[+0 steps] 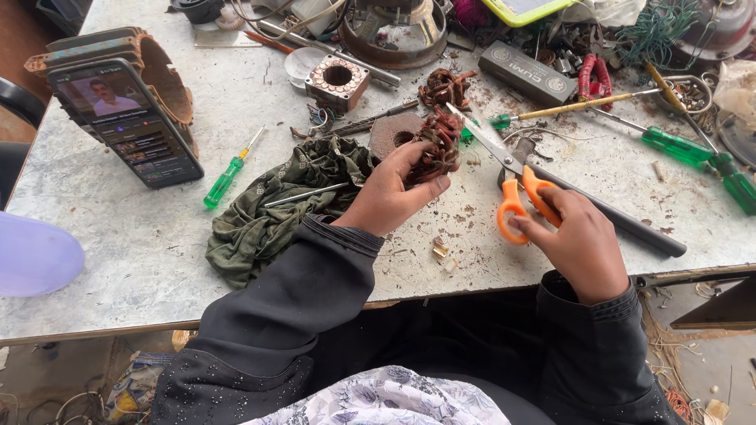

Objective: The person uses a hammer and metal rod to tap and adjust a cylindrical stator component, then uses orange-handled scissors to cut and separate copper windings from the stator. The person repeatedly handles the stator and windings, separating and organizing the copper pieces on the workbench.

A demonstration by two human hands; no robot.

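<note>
Two bare hands worked over a worn grey worktable (118,260), and much clutter lay around them. At its left edge a smartphone (126,122) leaned against a rusty ring-shaped part (161,75), screen lit. Toward the middle lay a small green-handled screwdriver (227,177) and then a crumpled olive cloth (276,205) with a thin metal rod (305,194) resting across it. Behind the cloth, nearer the far edge, sat a square motor stator (337,80) with copper showing round its bore.

The left hand (390,193) was clamped around a tangled bundle of copper winding wire (438,145), held just above the table near its centre. The bundle looked springy and light but prickly, its cut ends likely sharp; it would hold best by the dense middle of the coil, where the fingers already closed on it, since loose strands would pull free or bend.

The right hand (579,236) was closed through the orange loops of a pair of scissors (504,169), whose blades pointed up-left toward the bundle; whether the tips touched the wire I could not tell, since they overlapped it in this view. Beneath the scissors a dark metal bar (630,228) ran toward the near right edge. Further right lay a long screwdriver with a yellowish shaft (583,104) and two green-handled screwdrivers (693,153) near the right edge.
</note>
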